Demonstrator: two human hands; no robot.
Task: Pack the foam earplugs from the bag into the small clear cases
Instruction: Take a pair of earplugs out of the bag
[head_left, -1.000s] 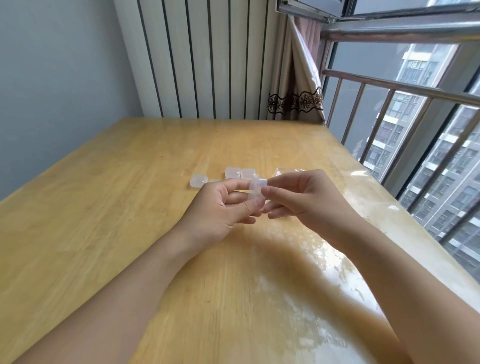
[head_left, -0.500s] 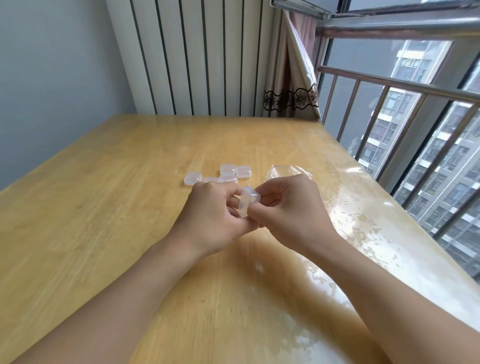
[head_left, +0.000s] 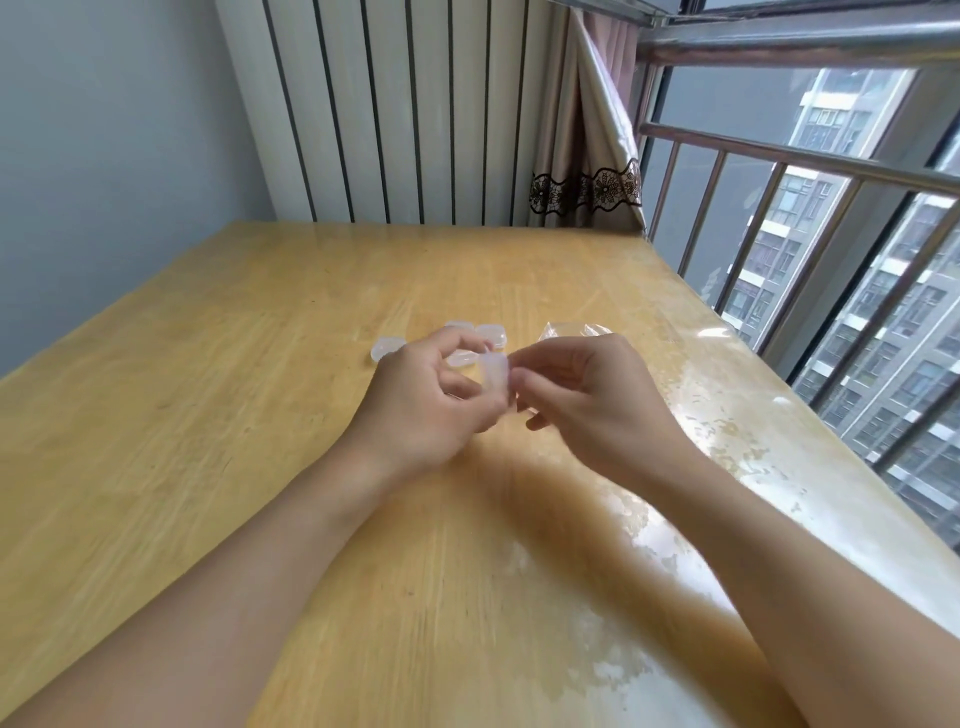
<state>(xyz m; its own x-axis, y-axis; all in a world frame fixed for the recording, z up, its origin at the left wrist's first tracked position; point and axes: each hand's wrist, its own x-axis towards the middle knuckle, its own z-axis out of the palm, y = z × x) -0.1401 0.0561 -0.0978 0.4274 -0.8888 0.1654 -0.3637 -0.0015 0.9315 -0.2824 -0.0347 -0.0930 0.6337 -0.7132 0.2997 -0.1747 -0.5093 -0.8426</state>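
Observation:
Above the middle of the wooden table (head_left: 208, 415), my left hand (head_left: 426, 410) and my right hand (head_left: 587, 400) meet on one small clear case (head_left: 493, 371). Both pinch it between fingertips; it stands on edge between them. Whether it is open or holds an earplug I cannot tell. Several more clear cases lie on the table just behind my hands, one at the left (head_left: 387, 347) and one further back (head_left: 491, 333). The clear plastic bag (head_left: 574, 330) lies behind my right hand, partly hidden by it. No earplug shows clearly.
A radiator panel (head_left: 405, 109) and a curtain (head_left: 587, 156) stand behind the table's far edge. A metal railing (head_left: 810, 171) and window run along the right side. The table's right part is glossy with glare.
My hands stay together on the same clear case; the fingers have shifted on it and the case has turned slightly. The view has tilted a little.

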